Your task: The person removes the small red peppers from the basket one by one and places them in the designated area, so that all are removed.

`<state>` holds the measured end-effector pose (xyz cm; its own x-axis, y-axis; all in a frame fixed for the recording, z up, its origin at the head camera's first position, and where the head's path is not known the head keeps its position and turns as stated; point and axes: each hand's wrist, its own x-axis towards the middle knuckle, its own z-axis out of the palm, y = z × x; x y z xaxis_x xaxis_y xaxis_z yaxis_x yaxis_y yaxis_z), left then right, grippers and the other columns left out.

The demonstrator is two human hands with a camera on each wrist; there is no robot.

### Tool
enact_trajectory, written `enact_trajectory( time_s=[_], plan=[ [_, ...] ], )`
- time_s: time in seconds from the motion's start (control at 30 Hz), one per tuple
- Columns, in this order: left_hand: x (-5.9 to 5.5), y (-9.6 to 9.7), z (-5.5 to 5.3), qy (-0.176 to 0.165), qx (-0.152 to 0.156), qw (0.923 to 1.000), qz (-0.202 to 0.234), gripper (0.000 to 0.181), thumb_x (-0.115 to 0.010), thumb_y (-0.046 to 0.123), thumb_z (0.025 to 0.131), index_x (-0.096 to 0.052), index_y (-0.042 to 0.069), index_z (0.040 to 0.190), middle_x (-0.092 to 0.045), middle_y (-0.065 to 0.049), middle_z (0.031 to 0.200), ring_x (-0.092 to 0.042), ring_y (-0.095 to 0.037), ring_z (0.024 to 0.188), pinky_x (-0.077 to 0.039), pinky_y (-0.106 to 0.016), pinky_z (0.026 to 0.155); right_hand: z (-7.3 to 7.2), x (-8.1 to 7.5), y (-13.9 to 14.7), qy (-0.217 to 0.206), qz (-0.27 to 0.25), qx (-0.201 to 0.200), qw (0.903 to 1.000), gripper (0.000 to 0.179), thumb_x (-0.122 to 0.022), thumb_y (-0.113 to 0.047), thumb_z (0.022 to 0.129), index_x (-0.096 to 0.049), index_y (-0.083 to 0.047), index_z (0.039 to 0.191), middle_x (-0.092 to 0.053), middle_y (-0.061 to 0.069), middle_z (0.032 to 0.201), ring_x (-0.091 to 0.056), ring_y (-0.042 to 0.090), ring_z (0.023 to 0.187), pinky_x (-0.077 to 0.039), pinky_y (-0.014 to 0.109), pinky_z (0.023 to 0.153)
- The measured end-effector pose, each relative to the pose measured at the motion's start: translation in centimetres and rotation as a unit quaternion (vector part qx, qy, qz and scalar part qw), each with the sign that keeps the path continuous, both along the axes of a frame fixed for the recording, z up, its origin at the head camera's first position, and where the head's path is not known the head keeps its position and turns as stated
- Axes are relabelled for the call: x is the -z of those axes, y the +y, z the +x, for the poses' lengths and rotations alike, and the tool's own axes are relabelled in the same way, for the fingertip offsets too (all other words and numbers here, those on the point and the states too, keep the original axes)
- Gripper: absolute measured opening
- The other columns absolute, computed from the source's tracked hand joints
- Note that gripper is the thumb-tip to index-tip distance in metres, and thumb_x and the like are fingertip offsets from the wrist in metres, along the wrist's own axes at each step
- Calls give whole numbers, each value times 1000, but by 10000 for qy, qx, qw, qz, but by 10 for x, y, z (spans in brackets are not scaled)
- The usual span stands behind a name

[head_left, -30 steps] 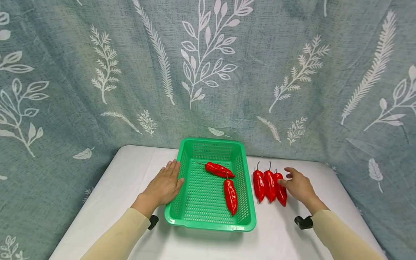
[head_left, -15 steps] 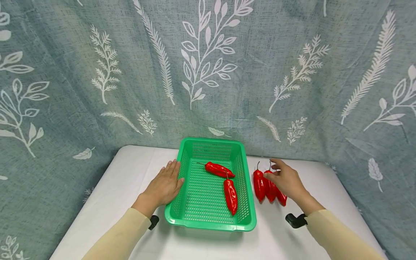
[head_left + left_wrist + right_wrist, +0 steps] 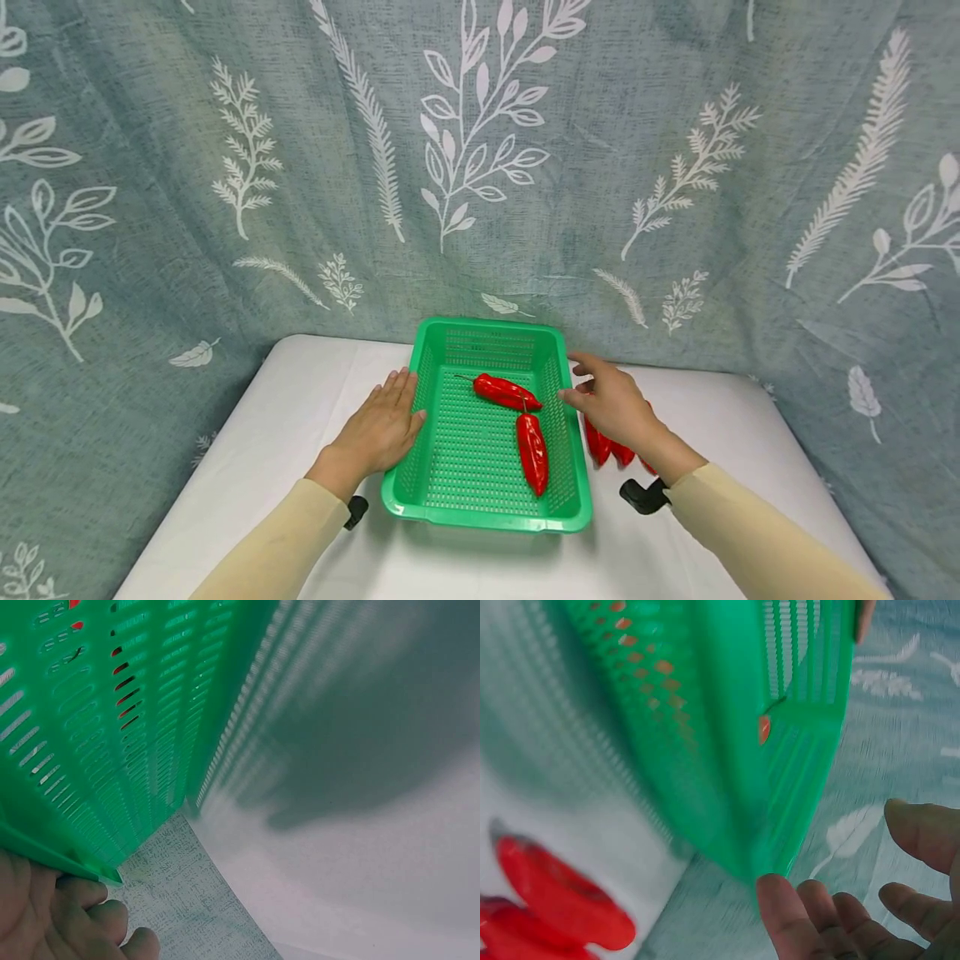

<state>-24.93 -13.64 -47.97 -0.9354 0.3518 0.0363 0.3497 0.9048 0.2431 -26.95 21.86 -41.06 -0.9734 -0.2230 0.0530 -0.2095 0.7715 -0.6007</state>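
A green plastic basket with slotted walls stands on the table. Inside lie two red chili peppers, one crosswise at the back and one lengthwise on the right. My left hand rests along the left rim with its fingers straight; in the left wrist view its fingertips show at the rim. At the right rim is my right hand, fingers loosely bent and apart, nothing between them. Three more red chili peppers lie side by side beneath it, partly hidden by the hand and wrist.
A white cloth covers the table. Behind it hangs a grey-green curtain with white leaf prints, right at the table's back edge. Black wrist cameras stick out below both wrists.
My right hand has moved left, from over the rightmost loose chili pepper, across the others, to the basket's right rim. The left hand, basket and chili peppers stay in place.
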Motion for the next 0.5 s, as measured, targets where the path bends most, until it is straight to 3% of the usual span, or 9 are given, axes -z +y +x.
enact_trajectory(
  time_s=[0.23, 0.5],
  plan=[
    [1, -3, 0, 9, -21, 10000, 16, 70, -38, 37, 115, -19, -9, 164, -20, -28, 172, -18, -43, 162, -24, -58, 130, -7, -1, -42, -375, -1, -443, 9983, 69, -75, -23, 98, -46, -8, 158, -62, 23, 143, -72, 32, 113, -61, 47, 89],
    [0, -1, 0, 33, 0, 10000, 25, 70, -39, 37, 115, -20, -9, 164, -20, -27, 172, -19, -43, 161, -24, -57, 130, -14, 15, -65, -835, -38, -630, 9945, 69, -80, -19, 94, -50, -13, 156, -61, 22, 144, -68, 32, 111, -59, 46, 88]
  ],
)
